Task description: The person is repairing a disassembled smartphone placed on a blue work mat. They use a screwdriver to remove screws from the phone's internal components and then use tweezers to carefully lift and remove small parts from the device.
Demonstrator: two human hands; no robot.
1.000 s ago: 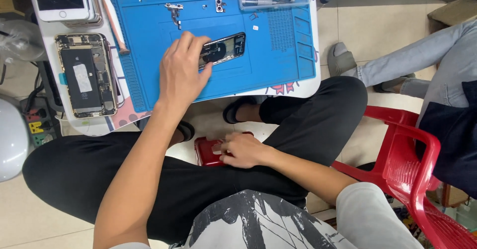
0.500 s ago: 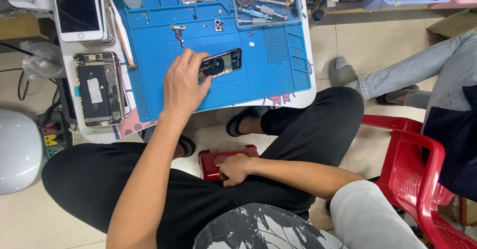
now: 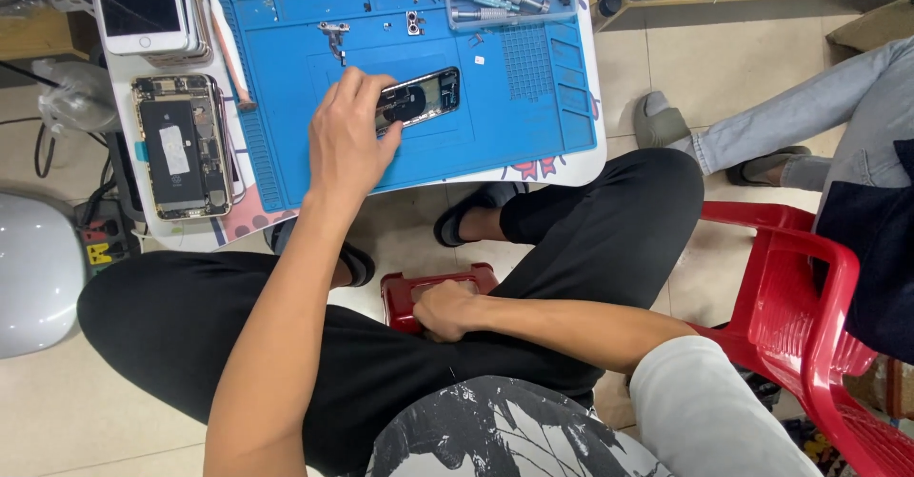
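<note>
Left hand (image 3: 350, 144) pinches the near-left end of a thin, rigid, likely fragile opened dark phone shell (image 3: 419, 98) on the blue silicone mat (image 3: 533, 106), best held by its edges.

The work mat (image 3: 533, 87) is bright blue, lying on a white desk (image 3: 581, 168). The opened phone (image 3: 424, 98) on it shows a black inside with a silvery edge. A second opened phone (image 3: 181, 149) has a gold frame and a black battery with a white label. The trousers (image 3: 171, 329) are plain black; the shirt (image 3: 495, 434) is black with a grey-white marbled print. The stool (image 3: 409, 291) and the chair (image 3: 800, 287) — both glossy red. The floor (image 3: 666, 49) is pale beige tile.
</note>
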